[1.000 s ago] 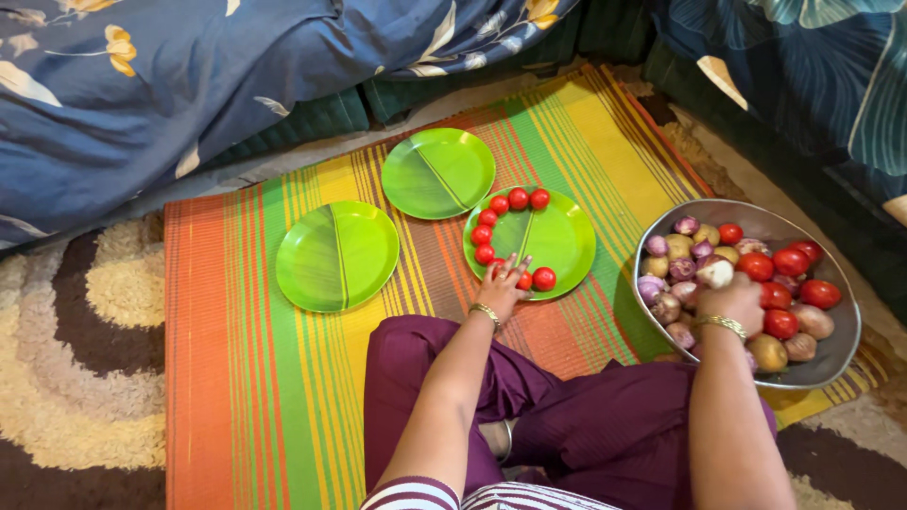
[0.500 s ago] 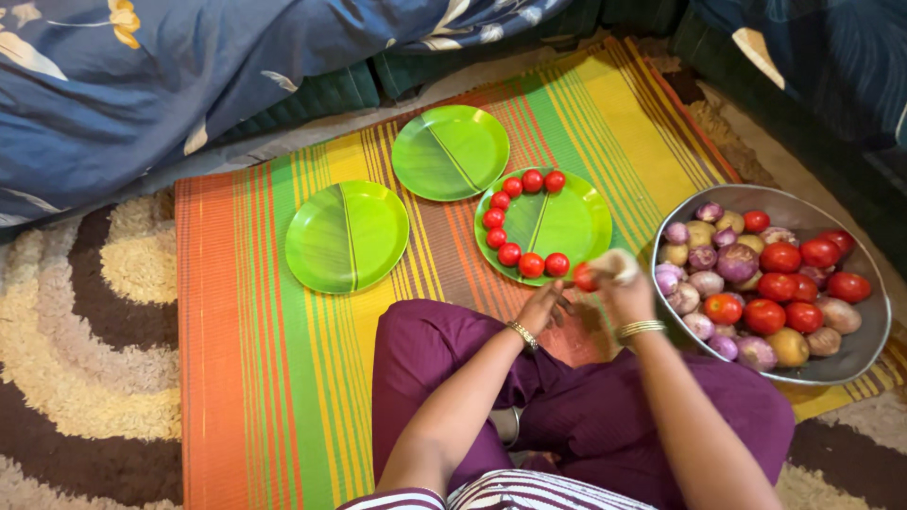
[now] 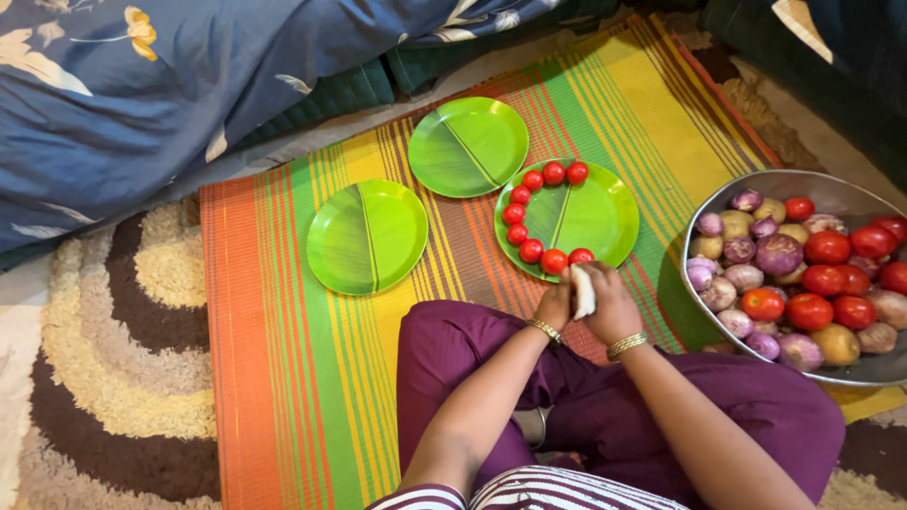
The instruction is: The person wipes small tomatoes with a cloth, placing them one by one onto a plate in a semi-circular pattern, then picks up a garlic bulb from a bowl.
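Risk of nudging red tomatoes (image 3: 554,261) off green plate's (image 3: 605,219) near rim onto striped mat (image 3: 283,378), with left hand (image 3: 554,306) and right hand (image 3: 612,307) pressed together, seemingly pinching small pale thing (image 3: 583,290) just beside them.

A striped woven mat (image 3: 312,397) in orange, green, yellow and red lies across the floor, overlapping a shaggy rug (image 3: 113,378) with curved brown and cream bands on the left. Along the far edge a dark blue quilt (image 3: 189,85) with pale leaf and flower prints drapes over dark green quilted bedding (image 3: 350,90). The light is soft and even.
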